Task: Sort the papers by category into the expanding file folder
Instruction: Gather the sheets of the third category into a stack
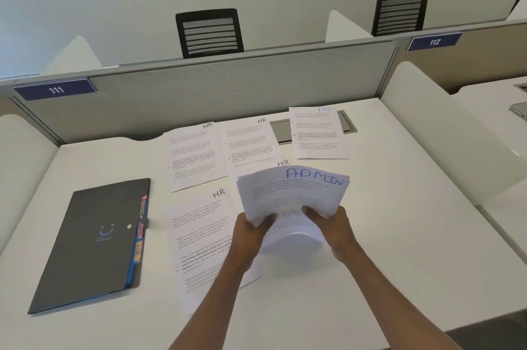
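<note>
Nearest the viewer, two bare forearms extended from the bottom edge over the white desk [385,264]. At their ends the left hand [251,232] and the right hand [335,224] sat close together without touching. Each was clamped on the lower part of one stack of papers [293,195], thumbs on top and fingers hidden beneath. The stack was held above the desk, bowed, its lower edge curling under, and its top sheet bore ADMIN in blue handwriting.

Left of the hands and well apart from them, the expanding file folder [94,244] lay flat and closed on the desk. It was dark grey, with a small smile mark on its cover and coloured tabs [140,229] along its right edge; one tab read HR. Between folder and hands a near sheet [199,232] marked HR lay flat, partly under the left forearm.

Beyond it lay three more HR pages in a loose row: a left sheet [194,155], a middle sheet [251,141], and a right sheet [319,132] overlapping a grey hatch [278,130] set in the desk. A fifth HR marking [283,162] peeked out just behind the held stack.

Farther back stood a grey partition [228,87] with blue labels 111 [55,90] and 112 [434,42]. Behind it stood a black chair [209,32] on the left and another [400,11] on the right.
</note>
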A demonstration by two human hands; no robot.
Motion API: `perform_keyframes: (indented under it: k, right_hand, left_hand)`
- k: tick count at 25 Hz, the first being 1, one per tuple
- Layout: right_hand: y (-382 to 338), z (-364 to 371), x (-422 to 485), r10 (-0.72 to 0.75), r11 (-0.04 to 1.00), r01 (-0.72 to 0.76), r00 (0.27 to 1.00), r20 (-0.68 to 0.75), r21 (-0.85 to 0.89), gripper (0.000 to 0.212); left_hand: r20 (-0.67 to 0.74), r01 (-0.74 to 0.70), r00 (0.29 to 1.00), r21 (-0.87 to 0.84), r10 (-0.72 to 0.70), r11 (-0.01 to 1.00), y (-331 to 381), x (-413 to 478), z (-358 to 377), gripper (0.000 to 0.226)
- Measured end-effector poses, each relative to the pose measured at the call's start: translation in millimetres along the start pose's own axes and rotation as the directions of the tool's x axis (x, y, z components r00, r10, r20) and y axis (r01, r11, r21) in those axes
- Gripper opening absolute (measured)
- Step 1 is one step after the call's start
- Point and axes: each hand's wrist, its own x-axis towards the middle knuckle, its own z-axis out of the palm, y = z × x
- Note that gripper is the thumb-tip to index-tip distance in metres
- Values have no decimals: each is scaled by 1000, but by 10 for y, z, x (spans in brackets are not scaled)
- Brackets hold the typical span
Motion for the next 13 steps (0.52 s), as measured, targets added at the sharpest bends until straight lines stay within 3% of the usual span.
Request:
perform_keyframes:
  k: [4, 8, 13]
  right_hand:
    - [-11, 9, 2, 13, 998, -10, 999, 33, -66, 28]
    - [-195, 54, 125, 30, 998, -26, 996, 82, -49, 28]
    - [-125, 390, 218, 125, 991, -117, 979, 163, -62, 32]
  left_hand:
    - [-5, 46, 999, 47, -46, 998, -41, -20, -57, 23]
    - [89, 80, 993, 32, -83, 996, 83, -41, -335, 26]
    - [0, 160, 987, -33, -160, 987, 4, -70, -802, 25]
